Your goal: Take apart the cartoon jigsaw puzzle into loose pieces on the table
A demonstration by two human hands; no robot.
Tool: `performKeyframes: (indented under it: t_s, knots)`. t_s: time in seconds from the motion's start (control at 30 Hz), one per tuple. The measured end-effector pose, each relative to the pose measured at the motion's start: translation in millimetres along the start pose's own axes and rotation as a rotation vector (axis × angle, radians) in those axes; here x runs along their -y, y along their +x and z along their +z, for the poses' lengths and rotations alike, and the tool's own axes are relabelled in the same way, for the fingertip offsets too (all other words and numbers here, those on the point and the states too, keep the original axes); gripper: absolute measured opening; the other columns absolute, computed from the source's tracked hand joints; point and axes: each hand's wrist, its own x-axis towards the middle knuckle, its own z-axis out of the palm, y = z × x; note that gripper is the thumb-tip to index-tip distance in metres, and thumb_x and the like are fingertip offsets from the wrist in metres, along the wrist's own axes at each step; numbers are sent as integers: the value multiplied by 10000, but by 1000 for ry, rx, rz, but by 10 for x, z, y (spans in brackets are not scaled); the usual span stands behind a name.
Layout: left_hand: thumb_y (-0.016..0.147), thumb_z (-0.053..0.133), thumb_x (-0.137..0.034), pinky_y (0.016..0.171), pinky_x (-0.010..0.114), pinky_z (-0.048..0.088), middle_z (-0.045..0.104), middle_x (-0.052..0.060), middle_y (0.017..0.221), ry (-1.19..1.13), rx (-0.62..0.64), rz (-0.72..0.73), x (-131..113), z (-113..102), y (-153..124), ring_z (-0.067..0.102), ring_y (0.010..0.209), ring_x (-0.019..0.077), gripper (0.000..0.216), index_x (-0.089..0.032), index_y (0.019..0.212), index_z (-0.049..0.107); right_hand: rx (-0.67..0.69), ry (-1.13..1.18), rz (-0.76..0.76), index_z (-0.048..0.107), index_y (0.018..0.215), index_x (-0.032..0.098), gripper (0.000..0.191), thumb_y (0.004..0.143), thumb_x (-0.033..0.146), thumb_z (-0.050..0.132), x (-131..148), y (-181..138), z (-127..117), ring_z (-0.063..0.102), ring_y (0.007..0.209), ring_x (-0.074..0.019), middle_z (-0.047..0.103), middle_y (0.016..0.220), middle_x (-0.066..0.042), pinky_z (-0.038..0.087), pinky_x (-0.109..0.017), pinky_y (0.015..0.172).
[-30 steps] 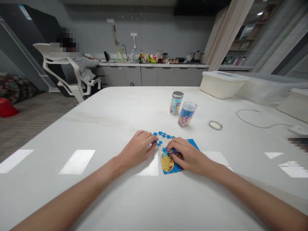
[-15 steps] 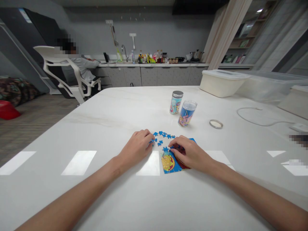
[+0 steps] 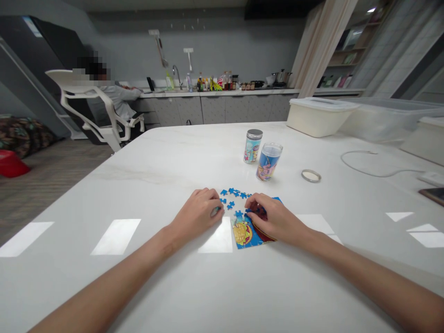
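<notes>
My left hand (image 3: 199, 209) rests on the table with its fingers curled and thumb drawn in; a bit of a blue-green puzzle piece (image 3: 215, 211) shows between them. Over the partly joined jigsaw puzzle (image 3: 243, 233), which has a burger picture on blue, my right hand (image 3: 272, 215) pinches a small blue puzzle piece (image 3: 247, 211) at its upper edge. That hand covers much of the puzzle's right side. Several loose blue puzzle pieces (image 3: 231, 205) lie between and beyond the hands.
Behind the puzzle stand a clear picture-printed jar (image 3: 269, 162) and a silver-lidded jar (image 3: 252, 147). To their right lie a ring-shaped lid (image 3: 311, 175) and a cable (image 3: 367, 172). Storage boxes (image 3: 317, 119) line the far right. A person (image 3: 120, 99) sits at the far left.
My left thumb and fingers have closed together and shifted slightly, uncovering a loose piece beside them. My right hand stays at the puzzle's upper edge with small finger movement. The view has tilted a little.
</notes>
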Motion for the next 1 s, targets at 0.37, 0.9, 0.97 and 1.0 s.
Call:
performKeyframes:
  t_s: [0.37,0.9,0.97,1.0]
  knots:
    - [875,521,-143,817,381,465,631,53,937,-70,-40,-30,4,14,5,586,868,193,121,-175,923,627,-67,65,-11,616,924,208,185,801,105,523,42,35,-26,628,790,-154,678,900,-26,494,-279,717]
    - [939,480,-236,841,415,488,635,91,1047,-87,26,178,-136,34,-32,588,966,224,241,-181,1133,611,-101,12,-11,572,844,202,147,774,77,538,59,28,-11,600,799,-162,637,846,-21,483,-283,709]
    - [942,472,-224,907,420,476,638,92,1147,-99,57,224,-149,11,-29,581,1087,231,271,-195,1185,588,-98,-8,-34,583,864,201,136,794,91,544,54,25,-4,600,836,-175,635,861,-30,492,-298,733]
    - [945,467,-222,948,424,462,633,87,1201,-106,80,248,-157,1,-28,561,1157,233,278,-208,1199,580,-99,-19,-46,591,870,201,135,803,94,544,52,25,-3,598,867,-184,636,880,-37,496,-313,761]
